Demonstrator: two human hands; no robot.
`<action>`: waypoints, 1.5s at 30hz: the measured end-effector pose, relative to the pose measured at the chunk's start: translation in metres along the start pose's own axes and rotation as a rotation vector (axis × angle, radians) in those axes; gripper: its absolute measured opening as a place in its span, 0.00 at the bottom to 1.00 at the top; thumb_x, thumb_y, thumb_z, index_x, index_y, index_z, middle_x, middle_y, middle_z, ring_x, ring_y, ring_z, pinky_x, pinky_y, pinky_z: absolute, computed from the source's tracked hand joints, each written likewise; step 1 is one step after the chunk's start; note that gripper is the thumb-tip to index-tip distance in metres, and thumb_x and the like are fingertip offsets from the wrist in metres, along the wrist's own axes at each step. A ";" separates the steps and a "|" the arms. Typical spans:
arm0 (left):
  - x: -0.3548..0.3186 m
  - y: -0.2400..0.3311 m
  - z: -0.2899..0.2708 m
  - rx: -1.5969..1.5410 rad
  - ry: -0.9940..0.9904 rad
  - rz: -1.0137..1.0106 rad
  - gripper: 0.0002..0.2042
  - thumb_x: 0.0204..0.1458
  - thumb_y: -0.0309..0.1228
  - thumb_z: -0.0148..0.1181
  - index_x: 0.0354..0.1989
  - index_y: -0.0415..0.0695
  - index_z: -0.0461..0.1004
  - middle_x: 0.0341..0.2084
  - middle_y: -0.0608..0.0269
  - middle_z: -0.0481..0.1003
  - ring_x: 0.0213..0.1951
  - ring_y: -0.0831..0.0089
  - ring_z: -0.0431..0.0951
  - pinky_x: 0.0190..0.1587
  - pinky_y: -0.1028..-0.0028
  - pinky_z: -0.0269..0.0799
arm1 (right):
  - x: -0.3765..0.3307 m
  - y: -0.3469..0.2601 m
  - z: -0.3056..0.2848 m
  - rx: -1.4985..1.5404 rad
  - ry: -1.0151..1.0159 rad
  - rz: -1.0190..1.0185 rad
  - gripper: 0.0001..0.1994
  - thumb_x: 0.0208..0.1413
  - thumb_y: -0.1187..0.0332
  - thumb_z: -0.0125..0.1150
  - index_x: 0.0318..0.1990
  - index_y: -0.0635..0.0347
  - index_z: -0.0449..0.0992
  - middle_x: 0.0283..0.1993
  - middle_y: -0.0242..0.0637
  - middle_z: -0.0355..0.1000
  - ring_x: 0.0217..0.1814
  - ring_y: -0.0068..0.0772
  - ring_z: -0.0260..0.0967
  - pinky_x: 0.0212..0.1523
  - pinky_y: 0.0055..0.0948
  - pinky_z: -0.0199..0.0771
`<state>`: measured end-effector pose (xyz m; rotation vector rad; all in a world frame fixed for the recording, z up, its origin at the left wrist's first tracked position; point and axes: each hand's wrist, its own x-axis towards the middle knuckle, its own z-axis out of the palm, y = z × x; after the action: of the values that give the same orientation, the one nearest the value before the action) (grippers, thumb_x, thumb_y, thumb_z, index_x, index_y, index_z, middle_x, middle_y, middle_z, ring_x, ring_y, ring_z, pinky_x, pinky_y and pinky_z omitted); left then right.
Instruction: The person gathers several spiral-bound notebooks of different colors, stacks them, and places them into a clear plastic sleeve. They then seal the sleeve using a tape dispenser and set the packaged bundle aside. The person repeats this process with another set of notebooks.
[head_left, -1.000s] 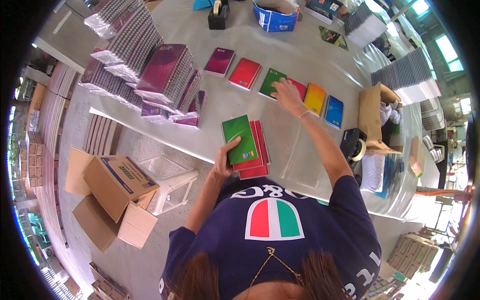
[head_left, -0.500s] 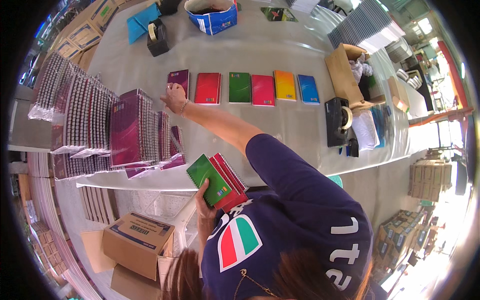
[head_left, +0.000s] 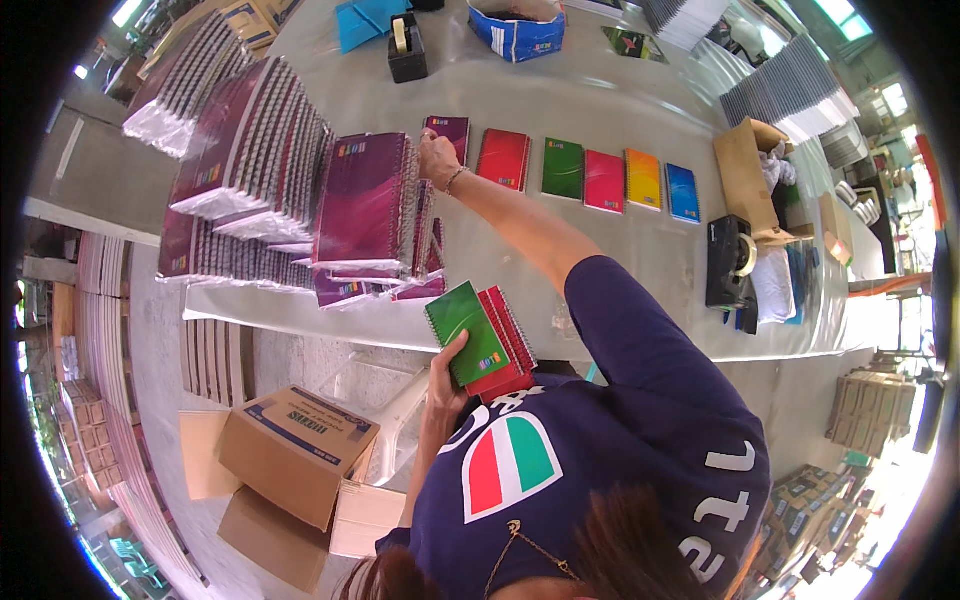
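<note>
My left hand [head_left: 447, 378] is closed around a small stack of spiral notebooks against my body. A green notebook [head_left: 468, 335] lies on top, with red notebooks [head_left: 511, 330] fanned out under it. My right arm reaches across the table to a small purple notebook [head_left: 452, 133]. There my right hand [head_left: 438, 162] has its bent fingers at the notebook's left edge; the fingertips are partly hidden. To the right of it lie, in a row, a red notebook [head_left: 503, 158], a green one [head_left: 563, 168], a pinkish-red one [head_left: 604, 182], a yellow one [head_left: 643, 179] and a blue one [head_left: 683, 193].
Tall stacks of plastic-wrapped purple notebooks [head_left: 362, 205] stand at the left. A tape dispenser [head_left: 729, 262] and a carton [head_left: 750, 178] are at the right; another dispenser [head_left: 407, 55] and a blue-white container [head_left: 520, 38] are at the back. An open cardboard box [head_left: 295, 440] sits below the table edge.
The whole view has shifted, so the table things appear farther right. My right hand stays by the purple notebook, now closer along its left edge. My left hand keeps its stack.
</note>
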<state>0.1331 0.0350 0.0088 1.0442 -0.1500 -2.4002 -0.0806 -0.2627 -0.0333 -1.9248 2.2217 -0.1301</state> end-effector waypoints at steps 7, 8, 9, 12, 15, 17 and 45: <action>0.002 0.006 0.021 0.092 -0.052 -0.025 0.16 0.56 0.35 0.58 0.50 0.41 0.72 0.41 0.58 0.77 0.42 0.66 0.79 0.47 0.65 0.77 | -0.029 0.047 -0.061 0.141 0.271 0.002 0.26 0.47 0.74 0.58 0.57 0.60 0.64 0.52 0.60 0.67 0.49 0.55 0.73 0.44 0.43 0.77; 0.001 0.007 0.025 0.098 -0.048 -0.040 0.16 0.56 0.36 0.58 0.50 0.41 0.72 0.41 0.58 0.77 0.42 0.66 0.79 0.46 0.65 0.78 | -0.041 0.060 -0.076 0.218 0.302 0.042 0.25 0.48 0.74 0.56 0.57 0.60 0.64 0.51 0.59 0.68 0.48 0.60 0.71 0.47 0.47 0.75; 0.002 0.007 0.028 0.103 -0.044 -0.052 0.16 0.56 0.36 0.58 0.49 0.41 0.72 0.41 0.58 0.77 0.41 0.67 0.79 0.46 0.65 0.78 | -0.060 0.075 -0.088 0.289 0.374 -0.053 0.25 0.49 0.75 0.57 0.58 0.60 0.64 0.52 0.55 0.69 0.49 0.57 0.72 0.49 0.43 0.74; 0.014 0.002 0.037 0.156 -0.114 -0.073 0.18 0.56 0.38 0.59 0.51 0.41 0.71 0.41 0.58 0.77 0.42 0.67 0.79 0.46 0.64 0.78 | -0.136 0.121 -0.134 0.797 0.253 -0.145 0.29 0.48 0.76 0.59 0.61 0.66 0.63 0.53 0.48 0.70 0.55 0.38 0.70 0.53 0.32 0.72; 0.027 -0.004 0.056 0.258 -0.203 -0.092 0.22 0.57 0.43 0.57 0.53 0.40 0.69 0.43 0.57 0.76 0.43 0.67 0.79 0.46 0.64 0.78 | -0.223 0.138 -0.169 1.262 0.221 -0.051 0.26 0.55 0.82 0.53 0.63 0.65 0.62 0.54 0.39 0.68 0.56 0.29 0.66 0.54 0.27 0.70; 0.028 -0.009 0.078 0.278 -0.266 -0.130 0.26 0.58 0.48 0.55 0.56 0.39 0.67 0.45 0.56 0.75 0.45 0.66 0.78 0.45 0.64 0.78 | -0.275 0.142 -0.181 1.447 0.277 -0.036 0.23 0.57 0.84 0.50 0.62 0.65 0.63 0.54 0.36 0.67 0.56 0.26 0.65 0.54 0.26 0.69; 0.098 -0.122 0.146 1.197 -0.352 0.131 0.51 0.45 0.69 0.53 0.71 0.48 0.45 0.53 0.54 0.67 0.52 0.66 0.67 0.55 0.67 0.63 | -0.480 0.229 -0.048 1.135 0.327 0.125 0.39 0.36 0.63 0.77 0.59 0.55 0.64 0.56 0.41 0.68 0.61 0.42 0.65 0.65 0.45 0.60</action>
<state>-0.0771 0.0768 0.0104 0.9401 -1.8599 -2.2489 -0.2488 0.2418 0.0127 -1.1451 1.7178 -1.4016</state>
